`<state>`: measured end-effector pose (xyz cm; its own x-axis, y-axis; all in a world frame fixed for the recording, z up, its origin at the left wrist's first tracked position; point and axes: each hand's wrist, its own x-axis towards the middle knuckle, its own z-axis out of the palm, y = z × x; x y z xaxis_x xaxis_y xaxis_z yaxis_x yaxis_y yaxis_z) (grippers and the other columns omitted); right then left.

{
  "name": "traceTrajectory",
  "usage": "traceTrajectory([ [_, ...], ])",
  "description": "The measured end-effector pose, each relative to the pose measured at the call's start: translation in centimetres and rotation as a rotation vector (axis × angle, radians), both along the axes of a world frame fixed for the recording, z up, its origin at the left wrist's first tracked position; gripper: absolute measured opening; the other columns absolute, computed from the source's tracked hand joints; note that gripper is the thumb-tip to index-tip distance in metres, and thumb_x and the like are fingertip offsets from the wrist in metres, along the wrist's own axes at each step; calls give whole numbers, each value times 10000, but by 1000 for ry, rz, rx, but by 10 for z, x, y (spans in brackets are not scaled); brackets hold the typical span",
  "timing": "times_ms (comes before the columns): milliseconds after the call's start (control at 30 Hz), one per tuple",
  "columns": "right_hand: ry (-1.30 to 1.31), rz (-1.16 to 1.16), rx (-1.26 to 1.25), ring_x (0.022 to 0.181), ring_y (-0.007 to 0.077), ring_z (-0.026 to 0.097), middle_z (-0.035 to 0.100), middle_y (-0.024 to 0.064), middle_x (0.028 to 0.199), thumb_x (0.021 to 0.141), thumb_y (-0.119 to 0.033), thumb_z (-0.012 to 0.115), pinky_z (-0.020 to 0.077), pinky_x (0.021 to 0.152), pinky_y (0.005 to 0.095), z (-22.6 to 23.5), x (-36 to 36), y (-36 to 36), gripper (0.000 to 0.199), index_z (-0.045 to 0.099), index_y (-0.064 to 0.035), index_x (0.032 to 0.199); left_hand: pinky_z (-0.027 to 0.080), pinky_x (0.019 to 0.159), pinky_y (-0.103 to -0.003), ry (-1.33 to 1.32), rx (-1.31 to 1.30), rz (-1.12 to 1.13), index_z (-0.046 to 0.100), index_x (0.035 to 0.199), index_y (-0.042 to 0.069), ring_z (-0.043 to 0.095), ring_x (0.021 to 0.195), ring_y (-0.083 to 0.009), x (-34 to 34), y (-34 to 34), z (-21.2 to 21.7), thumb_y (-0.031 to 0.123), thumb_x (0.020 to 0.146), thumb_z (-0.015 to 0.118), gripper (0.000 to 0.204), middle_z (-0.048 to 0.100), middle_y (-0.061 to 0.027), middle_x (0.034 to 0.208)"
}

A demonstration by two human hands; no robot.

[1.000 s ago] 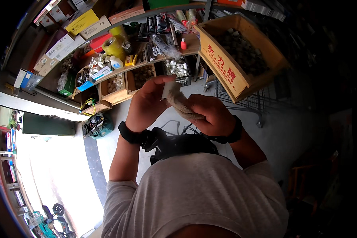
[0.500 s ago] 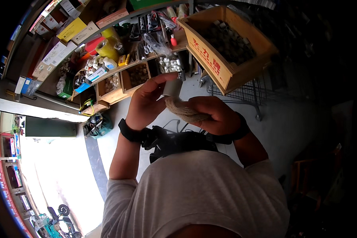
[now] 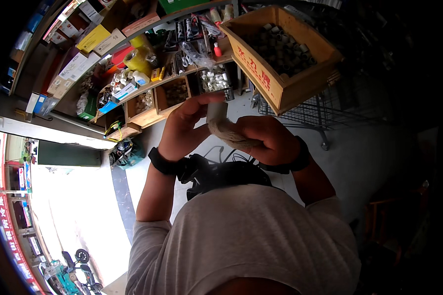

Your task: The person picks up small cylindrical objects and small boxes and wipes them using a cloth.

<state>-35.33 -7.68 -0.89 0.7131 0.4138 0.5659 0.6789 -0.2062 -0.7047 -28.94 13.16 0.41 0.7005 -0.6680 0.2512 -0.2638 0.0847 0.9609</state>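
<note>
Between my hands is a short grey pipe fitting [image 3: 215,112], cylinder-shaped and nearly upright. The fingers and thumb of my left hand [image 3: 182,129] are closed around it from the left. A rough brown cloth [image 3: 233,137] is bunched in my closed right hand [image 3: 276,141] and presses against the fitting's lower end, which it hides. Both hands are in front of my body, above the floor. Beyond them at the upper right, a wooden crate [image 3: 261,73] contains many similar grey fittings [image 3: 280,44].
The crate rests on a wire cart [image 3: 307,112] with casters. At the upper left, curved-looking shelves carry boxes [image 3: 91,38], yellow tape rolls [image 3: 137,59] and wooden bins [image 3: 145,117] of small fittings. A green bag [image 3: 127,153] sits on the floor by the bright doorway.
The fitting has tipped slightly more upright in my left hand, and the cloth has shifted a little against its lower end. The view has moved slightly.
</note>
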Motion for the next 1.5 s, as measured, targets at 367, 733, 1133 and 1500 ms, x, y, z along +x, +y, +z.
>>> traceTrajectory([
  [367,-12,-26,-48,738,277,618,612,120,856,792,-13,625,478,658,347,4,2,-2,461,528,-59,1241,452,914,-294,86,-91,45,461,1233,23,553,1067,-152,-8,0,8,-72,754,679,535,559,-76,1169],
  [733,4,-173,-86,746,286,601,590,121,853,775,-28,638,471,632,336,2,7,0,458,542,-49,1222,442,898,-290,86,-218,-27,466,1204,4,521,1084,-130,-6,-2,9,-114,776,626,473,538,-77,1163],
  [1133,2,-184,-47,879,245,629,619,145,1029,827,-16,598,490,763,310,13,5,0,428,511,-16,1246,468,872,-291,98,-221,-38,418,1263,45,556,1034,-127,-8,-4,9,-39,800,651,525,572,-92,1136],
  [1500,64,-162,-9,804,217,619,612,137,937,832,-12,591,478,698,292,13,9,2,385,534,-1,1212,438,915,-291,183,-245,-95,384,1300,38,502,1114,-140,-5,2,5,-73,801,626,566,521,-75,1202],
])
